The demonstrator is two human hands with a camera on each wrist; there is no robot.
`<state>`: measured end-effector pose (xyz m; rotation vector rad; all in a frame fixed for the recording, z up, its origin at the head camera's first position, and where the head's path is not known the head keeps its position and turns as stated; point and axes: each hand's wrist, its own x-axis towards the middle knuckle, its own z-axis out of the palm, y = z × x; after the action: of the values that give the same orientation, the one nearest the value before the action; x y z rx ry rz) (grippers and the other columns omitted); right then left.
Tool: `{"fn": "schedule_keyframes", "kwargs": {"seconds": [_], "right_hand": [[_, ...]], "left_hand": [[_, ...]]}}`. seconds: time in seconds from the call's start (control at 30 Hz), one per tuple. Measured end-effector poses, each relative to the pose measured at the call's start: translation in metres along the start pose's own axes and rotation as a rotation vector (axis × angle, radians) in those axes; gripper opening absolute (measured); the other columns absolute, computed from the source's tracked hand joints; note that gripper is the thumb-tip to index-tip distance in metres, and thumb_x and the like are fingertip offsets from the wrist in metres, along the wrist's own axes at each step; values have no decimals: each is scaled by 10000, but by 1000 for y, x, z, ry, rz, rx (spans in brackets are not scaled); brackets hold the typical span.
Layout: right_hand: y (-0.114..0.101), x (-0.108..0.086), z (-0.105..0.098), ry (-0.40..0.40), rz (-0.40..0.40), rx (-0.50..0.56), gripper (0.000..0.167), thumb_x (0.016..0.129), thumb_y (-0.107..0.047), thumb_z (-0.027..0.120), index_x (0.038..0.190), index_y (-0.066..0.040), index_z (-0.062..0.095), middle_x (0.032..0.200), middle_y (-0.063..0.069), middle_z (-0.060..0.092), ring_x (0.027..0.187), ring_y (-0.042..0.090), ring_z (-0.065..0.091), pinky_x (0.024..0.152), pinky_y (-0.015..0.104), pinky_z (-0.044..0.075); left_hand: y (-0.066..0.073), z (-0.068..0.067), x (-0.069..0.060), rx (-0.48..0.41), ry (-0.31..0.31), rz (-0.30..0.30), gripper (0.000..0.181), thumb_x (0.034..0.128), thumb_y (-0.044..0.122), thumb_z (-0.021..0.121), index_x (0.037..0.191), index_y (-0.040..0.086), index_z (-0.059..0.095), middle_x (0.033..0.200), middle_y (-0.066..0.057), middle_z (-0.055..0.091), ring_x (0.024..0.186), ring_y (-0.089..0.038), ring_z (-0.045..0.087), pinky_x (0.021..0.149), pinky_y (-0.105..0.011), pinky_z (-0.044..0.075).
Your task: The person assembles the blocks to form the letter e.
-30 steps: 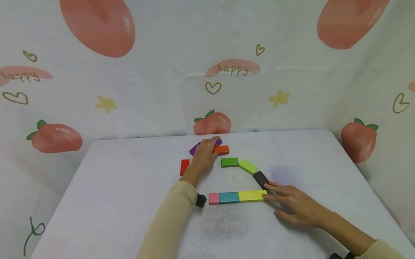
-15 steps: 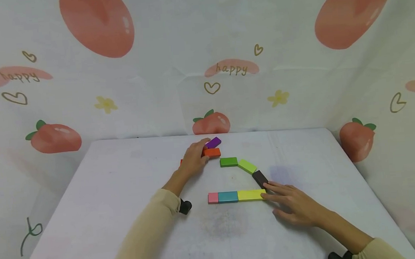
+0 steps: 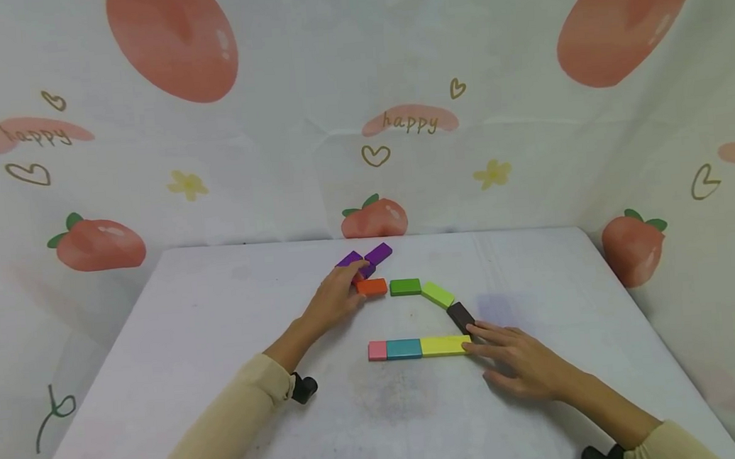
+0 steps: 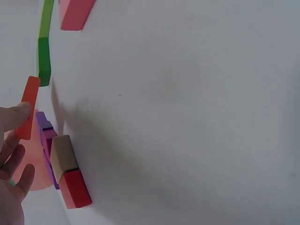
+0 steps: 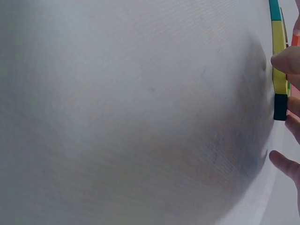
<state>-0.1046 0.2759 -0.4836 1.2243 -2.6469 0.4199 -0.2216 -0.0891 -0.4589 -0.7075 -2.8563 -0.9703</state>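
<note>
My left hand [image 3: 329, 302] pinches an orange block [image 3: 371, 287] between thumb and fingers; in the left wrist view the orange block [image 4: 31, 91] appears raised off the table. Just to its right lies a green block [image 3: 405, 287], followed by a light green block [image 3: 438, 295] and a dark block [image 3: 461, 318] in a curved row. My right hand [image 3: 522, 362] lies with fingers extended, fingertips at the dark block and at the end of a yellow block [image 3: 445, 346]. A teal block [image 3: 403, 349] and a pink block [image 3: 377, 351] continue that straight row leftward.
Purple blocks [image 3: 378, 253] lie behind my left hand, partly covered by it. The left wrist view shows a tan block [image 4: 63, 153] and a red block [image 4: 76, 189], which the hand hides from the head view. A printed cloth [image 3: 274, 179] hangs behind the white table [image 3: 222, 353].
My left hand has moved left and toward me, bringing the orange block from near the purple blocks to just left of the green block. My right hand has stayed put.
</note>
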Motion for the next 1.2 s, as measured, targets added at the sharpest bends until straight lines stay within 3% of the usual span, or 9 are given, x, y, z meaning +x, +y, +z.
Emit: {"fn": "schedule_keyframes", "kwargs": {"seconds": [0.23, 0.47, 0.67, 0.8, 1.03, 1.2], "right_hand": [[0, 0, 1, 4, 5, -8, 540, 795, -217, 793, 1319, -192, 662, 1448, 109, 539, 1335, 304, 491, 883, 504, 528], [-1, 0, 1, 0, 13, -4, 540, 797, -218, 792, 1320, -189, 662, 1448, 105, 541, 1334, 308, 493, 881, 509, 530], [-1, 0, 1, 3, 19, 0, 533, 797, -214, 794, 1315, -191, 667, 1443, 105, 545, 1330, 310, 499, 880, 514, 531], [0, -1, 1, 14, 12, 5, 541, 793, -204, 794, 1318, -192, 664, 1441, 110, 547, 1329, 314, 498, 880, 516, 528], [0, -2, 2, 22, 10, 10, 554, 790, -198, 794, 1326, -199, 656, 1445, 105, 543, 1337, 302, 491, 882, 514, 526], [0, -2, 2, 19, 17, 11, 552, 790, -201, 796, 1324, -203, 658, 1445, 101, 544, 1339, 301, 489, 884, 515, 526]], "left_hand": [[-6, 6, -8, 52, -39, 41, 491, 858, 60, 772, 1325, 95, 624, 1200, -82, 662, 1132, -245, 555, 981, -408, 498], [-11, 8, -13, 167, -100, 139, 277, 877, 179, 770, 1141, 96, 765, 1055, -76, 692, 1085, -255, 569, 946, -437, 492], [-16, 5, -11, 200, -99, 232, 205, 895, 129, 740, 1093, 106, 783, 978, -58, 684, 971, -226, 578, 857, -394, 511], [-17, 3, -9, 180, -120, 240, 214, 885, 121, 754, 1098, 105, 780, 971, -54, 691, 944, -219, 579, 827, -376, 513], [-15, 1, -9, 197, -156, 227, 238, 884, 181, 763, 1112, 114, 775, 1004, -48, 693, 1023, -229, 571, 948, -485, 467], [-14, 0, -9, 189, -171, 229, 236, 884, 184, 763, 1107, 104, 775, 1011, -59, 693, 1033, -240, 571, 958, -490, 466]]}}
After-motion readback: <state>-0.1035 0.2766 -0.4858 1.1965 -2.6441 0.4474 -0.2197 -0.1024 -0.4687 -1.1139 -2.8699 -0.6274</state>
